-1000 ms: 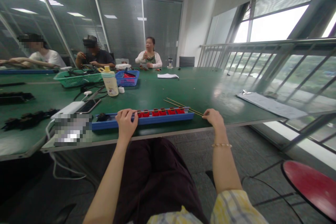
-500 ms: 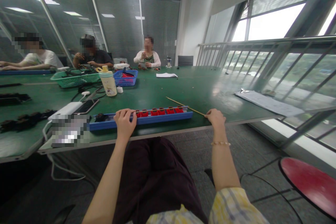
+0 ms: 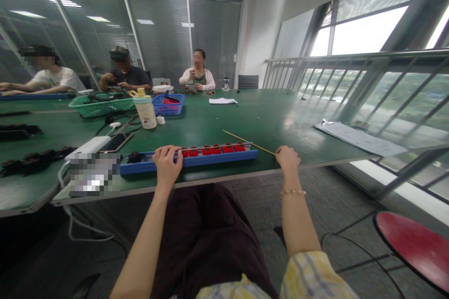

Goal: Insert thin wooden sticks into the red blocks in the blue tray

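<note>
A long, narrow blue trough (image 3: pixel 219 158) lies along the near edge of the green table. My left hand (image 3: pixel 167 164) is closed over its middle, fingers curled across the far side. Several red pieces with dark tops (image 3: pixel 211 149) sit in a row inside the trough, right of that hand. A dark piece (image 3: pixel 133 156) lies in its left end. My right hand (image 3: pixel 288 156), beyond the trough's right end, pinches a thin yellowish stick (image 3: pixel 264 148). The stick slants away to the left, behind the trough's right end, its far tip over the table. My left fingertips are partly hidden.
Left of the trough are a phone (image 3: pixel 117 142), a white power bank (image 3: pixel 89 147) and cables. A cream bottle (image 3: pixel 145 112) stands before a green basket (image 3: pixel 105 106) and a blue basket (image 3: pixel 168 104). A clipboard (image 3: pixel 358 138) lies right. Several people sit across the table.
My right hand has shifted very slightly to the right with the stick. My left hand stays on the trough, and the red pieces look unmoved.
</note>
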The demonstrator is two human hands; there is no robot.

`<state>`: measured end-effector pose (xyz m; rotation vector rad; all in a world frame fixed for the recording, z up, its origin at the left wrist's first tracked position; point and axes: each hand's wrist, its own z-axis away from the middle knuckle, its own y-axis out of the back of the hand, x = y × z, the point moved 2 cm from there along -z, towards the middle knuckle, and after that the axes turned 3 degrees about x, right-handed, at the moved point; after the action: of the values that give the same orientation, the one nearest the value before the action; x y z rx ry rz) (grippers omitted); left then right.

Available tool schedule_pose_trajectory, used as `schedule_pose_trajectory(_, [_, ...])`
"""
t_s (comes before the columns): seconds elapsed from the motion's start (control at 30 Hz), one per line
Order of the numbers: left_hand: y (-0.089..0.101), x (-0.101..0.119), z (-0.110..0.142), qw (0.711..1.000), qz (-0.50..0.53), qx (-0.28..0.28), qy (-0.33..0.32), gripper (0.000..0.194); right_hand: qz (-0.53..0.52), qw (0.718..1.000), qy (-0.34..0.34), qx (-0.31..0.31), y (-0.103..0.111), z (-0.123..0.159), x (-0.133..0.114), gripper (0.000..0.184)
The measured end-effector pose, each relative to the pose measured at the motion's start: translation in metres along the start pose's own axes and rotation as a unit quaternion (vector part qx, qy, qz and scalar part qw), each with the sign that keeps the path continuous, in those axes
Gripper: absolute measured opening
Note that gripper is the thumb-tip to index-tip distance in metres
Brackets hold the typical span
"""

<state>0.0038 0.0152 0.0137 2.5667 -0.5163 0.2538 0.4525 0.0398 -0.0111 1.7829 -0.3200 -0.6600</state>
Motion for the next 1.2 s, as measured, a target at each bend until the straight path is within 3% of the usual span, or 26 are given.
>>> schedule_pose_trajectory(0.1, [0.001, 0.001, 0.0, 1.0, 0.005, -0.003, 0.006, 0.024, -0.031, 0.999, -0.018, 0.007, -0.001, 0.002, -0.001, 0.031])
schedule_pose_trajectory(0.33, [0.004, 0.0, -0.001, 1.0, 0.018, 0.016, 0.02, 0.025, -0.06, 0.996, 0.033, 0.064, 0.013, 0.012, -0.014, 0.032])
schedule_pose_trajectory(0.47, [0.007, -0.003, -0.001, 0.998, 0.001, 0.044, 0.051, 0.026, -0.12, 0.981, 0.13, 0.082, 0.02, 0.013, -0.032, 0.03])
schedule_pose_trajectory(0.6, [0.009, -0.006, -0.001, 0.994, -0.013, 0.06, 0.094, 0.025, -0.203, 0.94, 0.262, 0.078, 0.018, 0.014, -0.053, 0.034])
schedule_pose_trajectory(0.77, [0.009, -0.006, -0.001, 0.994, -0.022, 0.039, 0.104, 0.026, -0.261, 0.895, 0.362, 0.009, 0.011, 0.026, -0.073, 0.033])
schedule_pose_trajectory(0.9, [0.01, -0.005, 0.0, 0.994, -0.023, 0.038, 0.095, 0.026, -0.28, 0.887, 0.364, -0.042, 0.009, 0.032, -0.074, 0.033])
schedule_pose_trajectory(1.2, [0.01, -0.005, 0.002, 0.997, 0.007, 0.03, 0.073, 0.025, -0.319, 0.876, 0.362, -0.023, 0.016, 0.03, -0.068, 0.028])
